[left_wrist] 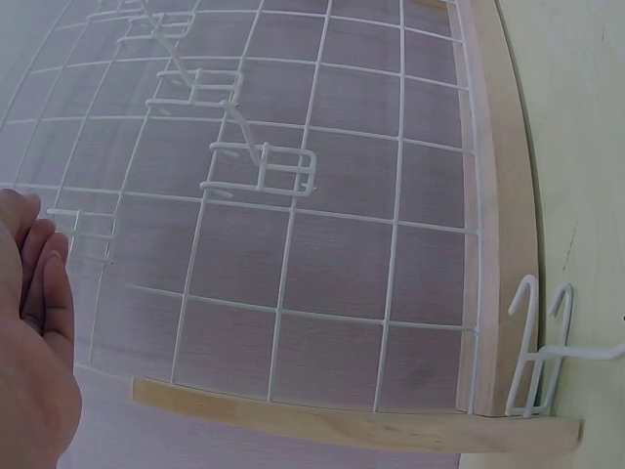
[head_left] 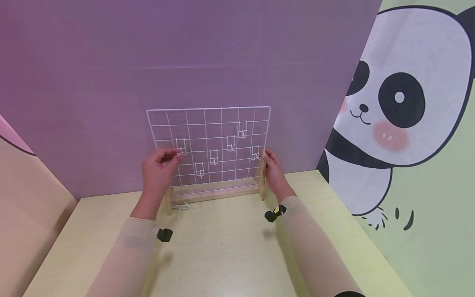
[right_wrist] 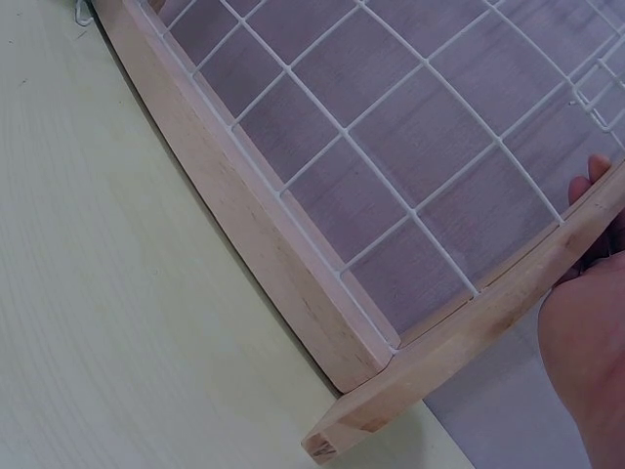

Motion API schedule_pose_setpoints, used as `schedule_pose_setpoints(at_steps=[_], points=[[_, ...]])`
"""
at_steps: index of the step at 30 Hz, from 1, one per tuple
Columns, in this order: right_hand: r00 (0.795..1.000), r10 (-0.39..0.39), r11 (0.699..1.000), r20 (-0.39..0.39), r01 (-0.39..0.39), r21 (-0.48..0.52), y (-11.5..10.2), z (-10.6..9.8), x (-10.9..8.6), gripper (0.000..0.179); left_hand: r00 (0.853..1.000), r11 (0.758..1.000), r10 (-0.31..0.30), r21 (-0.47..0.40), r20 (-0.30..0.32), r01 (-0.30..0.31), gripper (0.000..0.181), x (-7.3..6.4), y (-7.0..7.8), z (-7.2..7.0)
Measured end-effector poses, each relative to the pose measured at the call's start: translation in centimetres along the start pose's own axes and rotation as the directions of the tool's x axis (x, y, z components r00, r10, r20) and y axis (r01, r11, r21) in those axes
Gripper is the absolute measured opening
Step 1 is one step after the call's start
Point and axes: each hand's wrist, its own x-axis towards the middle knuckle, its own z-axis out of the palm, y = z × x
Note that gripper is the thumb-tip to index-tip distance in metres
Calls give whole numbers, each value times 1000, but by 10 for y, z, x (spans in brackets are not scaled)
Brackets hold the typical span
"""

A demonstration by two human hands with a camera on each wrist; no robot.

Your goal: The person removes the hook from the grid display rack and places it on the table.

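A white wire grid panel point(head_left: 208, 142) stands upright in a wooden base point(head_left: 215, 193) on the table. Several white wire hooks hang on it, among them one hook point(head_left: 200, 170) low down and another hook point(left_wrist: 264, 171) seen close in the left wrist view. My left hand point(head_left: 157, 171) pinches a hook on the grid's left side with thumb and fingers; the fingertips partly cover it. At the right edge my right hand point(head_left: 274, 171) grips the wooden side post point(right_wrist: 469, 337), its fingers reaching behind. A loose hook point(head_left: 180, 207) lies by the left foot of the base.
The pale wooden table point(head_left: 222, 255) stretches in front of the rack. Behind it rises a purple wall panel point(head_left: 208, 53). On the right is a wall with a panda picture point(head_left: 400, 99). Each wrist carries a small black camera.
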Motion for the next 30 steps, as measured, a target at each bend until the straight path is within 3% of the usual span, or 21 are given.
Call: schedule_pose_setpoints(at_steps=[7, 15, 30], points=[[1000, 4, 1000, 3, -4, -13, -1, 0, -2, 17, 999, 1000, 15, 12, -39, -15, 9, 3, 5, 1], [1000, 15, 1000, 8, -15, -20, -1, 0, -2, 15, 994, 997, 74, -1, -82, -74, 7, 4, 4, 2], [1000, 8, 999, 17, -8, -35, 0, -1, 1, 20, 983, 989, 148, -8, -111, -150, 4, 10, 11, 0]])
